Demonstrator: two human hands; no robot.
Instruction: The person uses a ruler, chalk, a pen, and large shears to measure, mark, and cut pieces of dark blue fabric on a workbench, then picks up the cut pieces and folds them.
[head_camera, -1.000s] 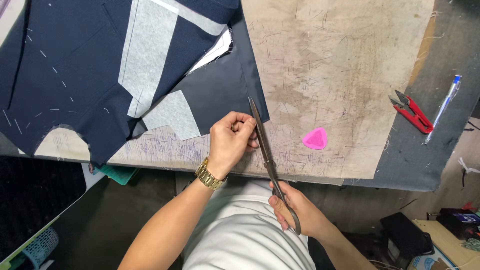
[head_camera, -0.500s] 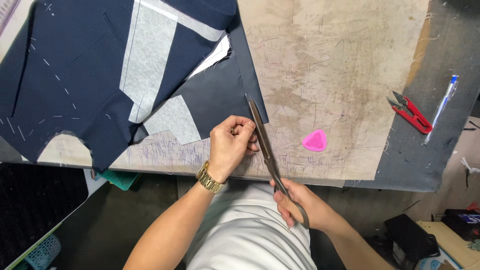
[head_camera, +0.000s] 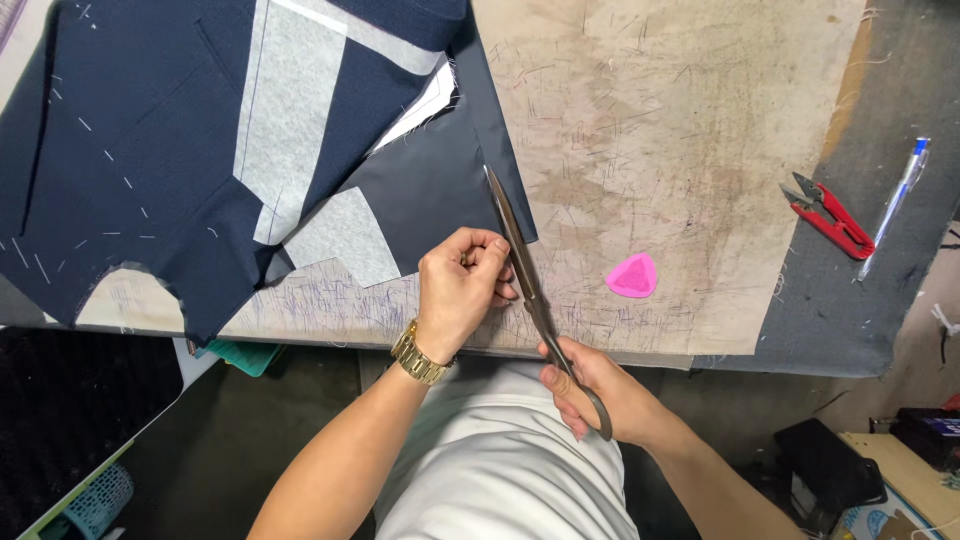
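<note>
My right hand (head_camera: 592, 385) grips the handles of long grey tailor's scissors (head_camera: 524, 265) at the table's near edge. The blades point away from me along the right edge of a dark navy fabric piece (head_camera: 440, 190). My left hand (head_camera: 462, 290), with a gold watch on its wrist, pinches the near edge of that fabric just left of the blades. Larger navy garment pieces (head_camera: 130, 150) with white chalk marks and grey interfacing strips (head_camera: 285, 120) lie to the left.
A pink triangular tailor's chalk (head_camera: 633, 275) lies right of the scissors on the worn brown table top (head_camera: 680, 130). Red thread snips (head_camera: 832, 220) and a blue pen (head_camera: 897, 200) rest on the dark strip at far right. A green object (head_camera: 240, 355) sits under the table edge.
The scissors have slid slightly forward along the fabric edge. My left hand stays pinching the cloth in about the same place.
</note>
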